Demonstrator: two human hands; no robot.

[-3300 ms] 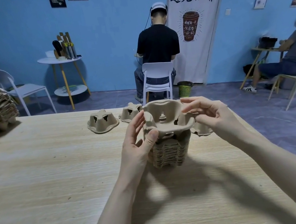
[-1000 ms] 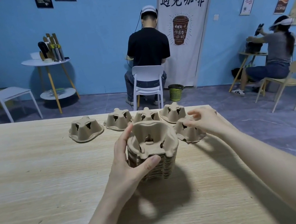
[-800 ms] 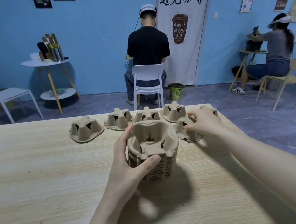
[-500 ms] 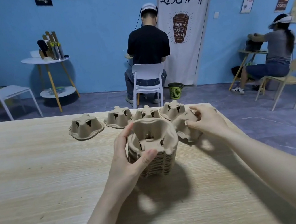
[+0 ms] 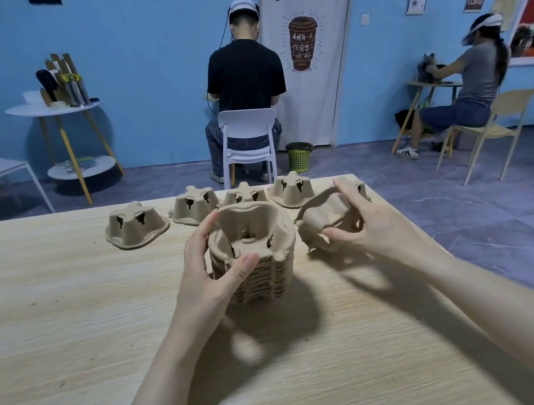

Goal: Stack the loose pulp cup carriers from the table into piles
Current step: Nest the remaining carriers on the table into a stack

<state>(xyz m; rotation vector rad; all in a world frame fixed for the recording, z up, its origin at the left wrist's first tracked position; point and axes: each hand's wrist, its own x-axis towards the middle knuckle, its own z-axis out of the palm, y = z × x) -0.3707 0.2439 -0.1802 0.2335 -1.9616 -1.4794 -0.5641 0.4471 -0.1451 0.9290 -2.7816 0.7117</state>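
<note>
The left hand (image 5: 207, 273) curls round the pile of nested pulp cup carriers (image 5: 256, 266), thumb on the near rim and fingers up the far-left side, steadying it on the bench (image 5: 70, 335). Just to the pile's right, the right hand (image 5: 365, 222) grips a single loose carrier (image 5: 322, 221), thumb under its near edge and fingers over the top. A moment ago that carrier lay upside down on the bench under the reaching right hand; now it is lifted clear and tipped, its hollow side turning toward the viewer. That suggests the pick-up is done and the carrier only needs righting and seating onto the pile, which the left hand has kept in place throughout. Beyond both hands, four more loose carriers (image 5: 137, 225) wait upside down in a row along the far edge of the bench, one partly hidden behind the pile, so several rounds are left. Further off, past the bench, two people sit at their own small tables, backs turned.
</note>
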